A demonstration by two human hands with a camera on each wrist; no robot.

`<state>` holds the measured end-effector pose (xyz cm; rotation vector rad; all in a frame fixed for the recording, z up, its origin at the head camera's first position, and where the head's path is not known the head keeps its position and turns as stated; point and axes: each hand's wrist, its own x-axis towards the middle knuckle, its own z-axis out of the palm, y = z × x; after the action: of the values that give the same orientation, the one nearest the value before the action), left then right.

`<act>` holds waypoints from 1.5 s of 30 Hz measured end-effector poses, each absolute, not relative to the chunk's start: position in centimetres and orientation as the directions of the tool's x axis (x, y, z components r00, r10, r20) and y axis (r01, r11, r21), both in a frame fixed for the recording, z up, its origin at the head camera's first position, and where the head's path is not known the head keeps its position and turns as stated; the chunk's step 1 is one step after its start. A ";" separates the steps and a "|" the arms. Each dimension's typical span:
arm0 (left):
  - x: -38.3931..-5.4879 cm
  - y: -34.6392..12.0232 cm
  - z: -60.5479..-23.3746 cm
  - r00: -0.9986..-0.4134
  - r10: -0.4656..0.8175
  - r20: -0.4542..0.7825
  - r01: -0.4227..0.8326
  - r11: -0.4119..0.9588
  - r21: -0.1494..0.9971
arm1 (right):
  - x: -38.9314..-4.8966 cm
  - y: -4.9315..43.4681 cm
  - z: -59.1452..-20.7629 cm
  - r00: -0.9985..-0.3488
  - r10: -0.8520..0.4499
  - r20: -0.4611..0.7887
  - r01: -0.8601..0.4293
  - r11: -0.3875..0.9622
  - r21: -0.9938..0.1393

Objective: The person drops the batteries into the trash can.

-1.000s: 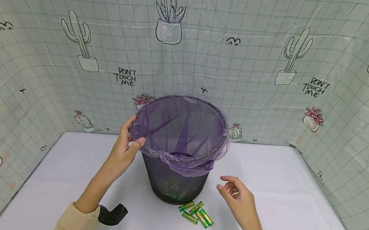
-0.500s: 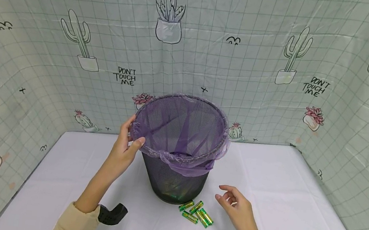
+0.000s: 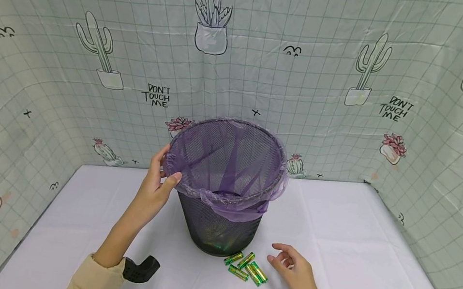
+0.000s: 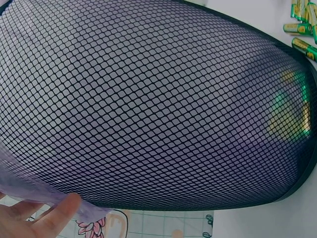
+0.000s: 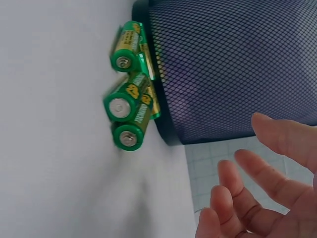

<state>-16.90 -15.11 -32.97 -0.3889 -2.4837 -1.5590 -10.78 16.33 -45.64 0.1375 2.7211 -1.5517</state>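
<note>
A black mesh wastebasket (image 3: 220, 233), lined with a purple plastic bag (image 3: 232, 209), stands upright on the white-covered table. My left hand (image 3: 156, 188) grips its rim on the left, thumb over the bag's edge. Several green-and-gold batteries (image 3: 257, 272) lie in a loose cluster by the basket's base, at the front right. Just right of them hovers my right hand (image 3: 295, 273), fingers loosely bent and apart, holding nothing. In the right wrist view a gap separates this hand from the batteries (image 5: 121, 105). Green and yellow shapes (image 4: 287, 111) show blurred through the mesh low in the basket.
A fabric backdrop (image 3: 239, 82) printed with cacti and a grid surrounds the white tablecloth (image 3: 336, 217) at the back and sides. A black wrist mount (image 3: 141, 269) sits at the left wrist.
My right hand has moved down toward the near side of the table, coming level with the batteries. The left hand, wastebasket and batteries have stayed put.
</note>
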 end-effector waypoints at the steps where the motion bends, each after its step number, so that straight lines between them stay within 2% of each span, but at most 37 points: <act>1: -16.9 -15.1 -33.0 -0.949 0.123 0.291 0.316 0.414 0.854 | -10.7 16.3 -45.8 -0.996 0.072 -0.061 0.089 0.507 -0.857; 7: -16.9 -15.1 -33.0 -0.949 0.123 0.292 0.316 0.410 0.855 | -10.5 16.3 -46.6 -0.991 0.063 -0.117 0.133 0.507 -0.852; 28: -17.0 -15.1 -33.0 -0.949 0.121 0.292 0.316 0.415 0.853 | -10.2 16.3 -48.2 -0.984 0.028 -0.174 0.161 0.542 -0.825; 45: -17.0 -15.1 -33.1 -0.948 0.123 0.294 0.319 0.414 0.853 | -9.9 16.4 -48.6 -0.988 -0.006 -0.151 0.117 0.602 -0.790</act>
<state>-16.99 -15.13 -33.05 -0.3923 -2.4804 -1.5575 -9.95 16.37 -48.55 0.0937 2.6858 -1.3397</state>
